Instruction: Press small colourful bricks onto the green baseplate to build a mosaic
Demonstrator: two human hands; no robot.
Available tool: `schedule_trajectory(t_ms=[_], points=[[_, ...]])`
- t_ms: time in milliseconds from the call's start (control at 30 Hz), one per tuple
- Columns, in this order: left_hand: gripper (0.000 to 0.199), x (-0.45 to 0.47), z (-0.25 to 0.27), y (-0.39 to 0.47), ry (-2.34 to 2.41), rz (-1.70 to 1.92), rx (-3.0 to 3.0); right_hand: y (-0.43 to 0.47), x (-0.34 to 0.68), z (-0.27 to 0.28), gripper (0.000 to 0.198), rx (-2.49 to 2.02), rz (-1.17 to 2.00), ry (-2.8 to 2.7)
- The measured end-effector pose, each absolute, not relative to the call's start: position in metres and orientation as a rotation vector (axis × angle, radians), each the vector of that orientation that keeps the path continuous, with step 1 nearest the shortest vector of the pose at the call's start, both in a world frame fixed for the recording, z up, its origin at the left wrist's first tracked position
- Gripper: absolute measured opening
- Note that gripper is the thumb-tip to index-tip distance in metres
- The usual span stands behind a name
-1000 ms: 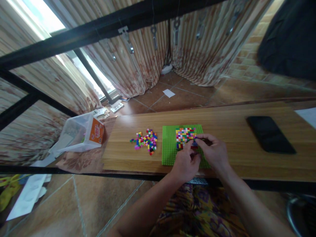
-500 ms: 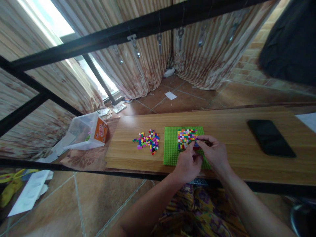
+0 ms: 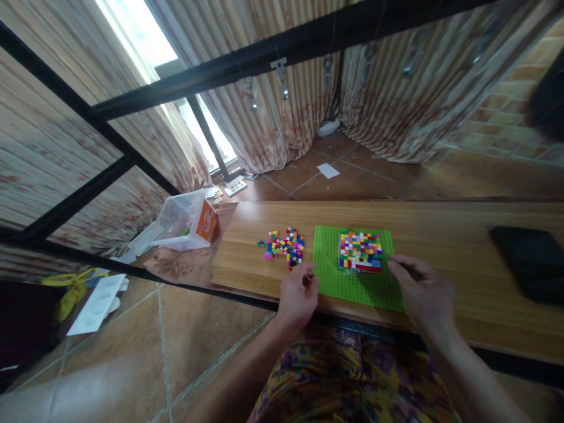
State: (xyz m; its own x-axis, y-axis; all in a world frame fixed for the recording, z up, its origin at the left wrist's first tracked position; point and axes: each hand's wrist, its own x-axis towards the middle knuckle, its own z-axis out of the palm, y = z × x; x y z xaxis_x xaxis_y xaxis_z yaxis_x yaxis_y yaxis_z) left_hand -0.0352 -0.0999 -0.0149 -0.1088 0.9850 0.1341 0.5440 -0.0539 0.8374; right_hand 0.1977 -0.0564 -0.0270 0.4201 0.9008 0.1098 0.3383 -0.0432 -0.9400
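A green studded baseplate (image 3: 328,276) lies on the wooden table. On it is a block of small multicoloured toy bricks (image 3: 359,249), set in tight rows with a red and white row along the near side. My right hand (image 3: 425,291) is by the plate's right edge, thumb and forefinger drawn together; whether anything is between them is too small to see. Left of the plate, my left hand (image 3: 297,296) hovers near the front of a loose brick pile (image 3: 284,245). Its fingers are curled, with a gap between thumb and forefinger.
A black phone-like slab (image 3: 531,264) lies on the table (image 3: 467,235) to the right. Beyond the left end stands a clear plastic box (image 3: 178,226) with an orange label. A black metal bar (image 3: 308,50) crosses above the far side, before striped curtains.
My hands have parted from the brick block. The left moved left toward the loose pile, the right drew back to the plate's right edge. The view has shifted left.
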Motion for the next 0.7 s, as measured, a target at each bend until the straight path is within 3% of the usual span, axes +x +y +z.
schedule_trajectory(t_ms=[333,467,700], points=[[0.01,-0.077,-0.017,-0.094,2.157,0.661,1.834,-0.063,0.187,-0.021,0.028,-1.57,0.657,-1.146],[0.013,-0.074,-0.015,-0.092,2.111,0.643,1.813,-0.068,0.184,-0.017,0.028,-1.564,0.634,-1.18],[0.008,-0.052,-0.008,-0.1,1.635,0.951,1.532,-0.094,0.157,-0.012,0.027,-1.477,0.805,-1.339]])
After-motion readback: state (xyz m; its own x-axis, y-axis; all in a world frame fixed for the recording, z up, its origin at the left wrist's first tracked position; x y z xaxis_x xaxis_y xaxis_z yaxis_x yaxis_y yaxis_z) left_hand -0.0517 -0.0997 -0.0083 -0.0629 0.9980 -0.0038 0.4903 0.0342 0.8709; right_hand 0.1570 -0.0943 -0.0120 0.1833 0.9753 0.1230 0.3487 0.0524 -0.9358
